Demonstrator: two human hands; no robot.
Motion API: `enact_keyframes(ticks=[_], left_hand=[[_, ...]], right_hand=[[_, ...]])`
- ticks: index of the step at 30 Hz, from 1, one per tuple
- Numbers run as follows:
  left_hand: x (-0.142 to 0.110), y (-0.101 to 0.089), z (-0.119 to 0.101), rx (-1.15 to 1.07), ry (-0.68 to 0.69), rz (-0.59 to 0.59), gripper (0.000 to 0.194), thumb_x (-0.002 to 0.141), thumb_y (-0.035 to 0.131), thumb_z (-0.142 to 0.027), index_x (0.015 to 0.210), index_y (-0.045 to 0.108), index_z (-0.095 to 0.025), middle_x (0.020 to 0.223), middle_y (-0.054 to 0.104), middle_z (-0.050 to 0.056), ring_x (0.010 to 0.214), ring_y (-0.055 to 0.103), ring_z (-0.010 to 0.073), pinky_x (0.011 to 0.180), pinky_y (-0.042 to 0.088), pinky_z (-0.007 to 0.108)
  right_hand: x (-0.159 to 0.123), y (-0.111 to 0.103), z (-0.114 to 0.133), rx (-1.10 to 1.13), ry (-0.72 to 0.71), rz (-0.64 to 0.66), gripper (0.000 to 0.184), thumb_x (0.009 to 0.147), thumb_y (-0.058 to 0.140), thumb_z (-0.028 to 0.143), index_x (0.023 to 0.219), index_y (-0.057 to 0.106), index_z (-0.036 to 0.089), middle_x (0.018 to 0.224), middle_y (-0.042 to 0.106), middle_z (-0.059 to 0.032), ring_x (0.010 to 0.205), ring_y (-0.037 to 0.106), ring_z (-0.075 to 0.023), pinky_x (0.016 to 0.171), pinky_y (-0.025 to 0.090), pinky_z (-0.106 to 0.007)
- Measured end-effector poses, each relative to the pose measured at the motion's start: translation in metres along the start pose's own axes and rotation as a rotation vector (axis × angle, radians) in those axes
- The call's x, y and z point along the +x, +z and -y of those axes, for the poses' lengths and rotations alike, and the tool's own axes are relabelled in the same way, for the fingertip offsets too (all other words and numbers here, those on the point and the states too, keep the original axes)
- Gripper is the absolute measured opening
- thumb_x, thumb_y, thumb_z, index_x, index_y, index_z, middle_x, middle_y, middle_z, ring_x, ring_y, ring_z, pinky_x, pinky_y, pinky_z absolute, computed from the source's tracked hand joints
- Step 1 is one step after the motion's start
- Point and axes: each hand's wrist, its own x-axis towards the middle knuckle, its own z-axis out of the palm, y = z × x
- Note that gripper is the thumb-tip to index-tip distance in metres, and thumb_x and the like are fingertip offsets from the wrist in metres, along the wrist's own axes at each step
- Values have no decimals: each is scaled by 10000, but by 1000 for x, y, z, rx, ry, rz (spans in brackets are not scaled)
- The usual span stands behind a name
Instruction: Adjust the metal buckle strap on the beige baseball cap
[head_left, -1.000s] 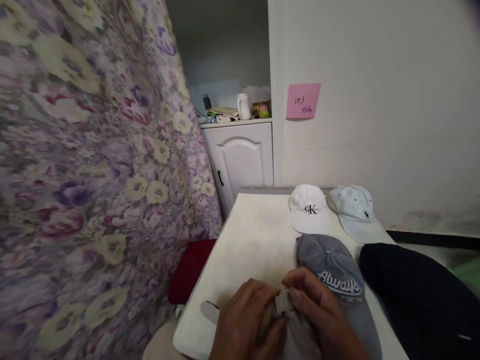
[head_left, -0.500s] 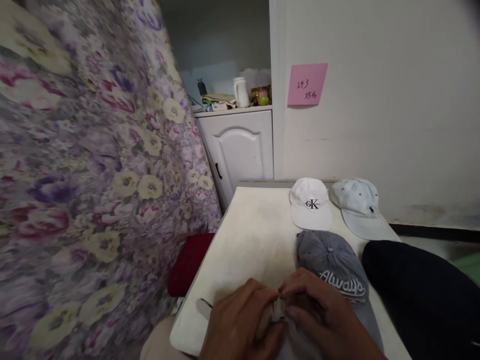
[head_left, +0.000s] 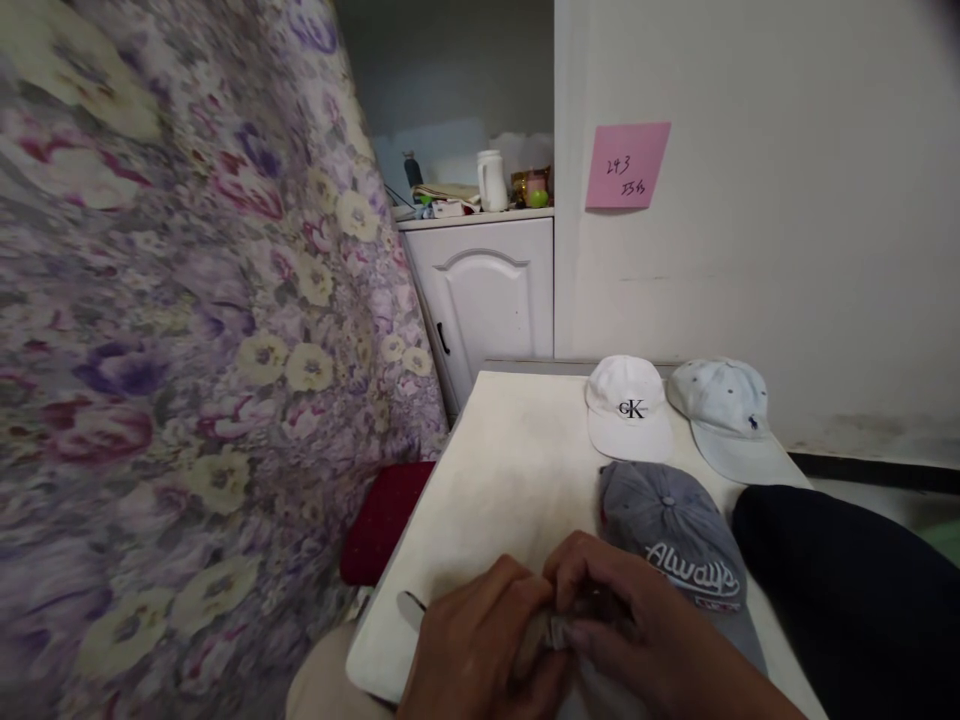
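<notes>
Close to the table's near edge, my left hand (head_left: 480, 635) and my right hand (head_left: 615, 620) meet with fingertips almost touching. Both are closed, pinching the strap of a pale grey-beige cap (head_left: 556, 632); most of that cap is hidden beneath the hands. Just beyond my right wrist lies a grey cap (head_left: 667, 515) with "Always" in white lettering. A small grey, dark-edged curved piece (head_left: 411, 608) shows left of my left hand; I cannot tell what it belongs to.
On the pale table (head_left: 517, 440) stand a white CK cap (head_left: 628, 405) and a light blue cap (head_left: 724, 420) at the back right. A dark navy cloth item (head_left: 840, 590) lies at the right. A floral curtain (head_left: 225, 350) hangs on the left; a red cushion-like thing (head_left: 386, 520) is beside the table.
My right fingers have risen slightly and shifted left at the strap, and the metal piece seen there earlier is now mostly covered. The view has turned slightly left.
</notes>
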Motion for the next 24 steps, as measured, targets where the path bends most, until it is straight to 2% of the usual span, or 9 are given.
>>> enact_keyframes(ticks=[5,10,13,16,20,24], left_hand=[[-1,-3,-1,-11,-14,11,187,778,706,-163,938,629,-222,806,708,18,693,710,180,539,528,257],[-3,-2,0,-49,-35,34,245,747,721,-148,973,654,-213,848,722,41,740,721,206,576,559,288],[-4,-1,0,-66,-36,-4,247,747,703,-125,973,658,-214,830,710,35,712,711,196,564,551,281],[-5,-2,-1,-68,-30,-27,247,746,701,-107,964,652,-211,818,705,29,697,704,186,555,542,271],[-5,-5,-2,-51,-15,-5,228,752,718,-125,950,653,-217,813,714,28,698,709,190,552,542,272],[-4,-6,-2,-75,-25,-14,252,746,725,-130,963,646,-230,828,709,11,719,707,180,582,545,268]], right_hand=[[1,2,4,-71,4,4,200,815,589,56,850,545,248,1016,632,-2,949,606,-185,852,484,-328],[-4,1,6,-94,-37,14,173,878,551,94,838,502,255,1088,624,-4,1019,606,-189,905,472,-342],[-4,2,7,-79,-52,9,158,889,541,103,864,512,257,1101,614,-9,1044,600,-190,914,473,-346],[-3,4,11,-113,-70,14,169,875,539,88,875,532,257,1099,612,-8,1017,604,-180,890,481,-332],[-3,2,16,-213,-26,21,237,815,558,29,821,493,257,1085,625,19,978,604,-164,862,468,-315],[-4,-1,16,-172,-33,44,191,877,547,78,850,503,261,1099,619,19,1007,601,-164,894,468,-312]])
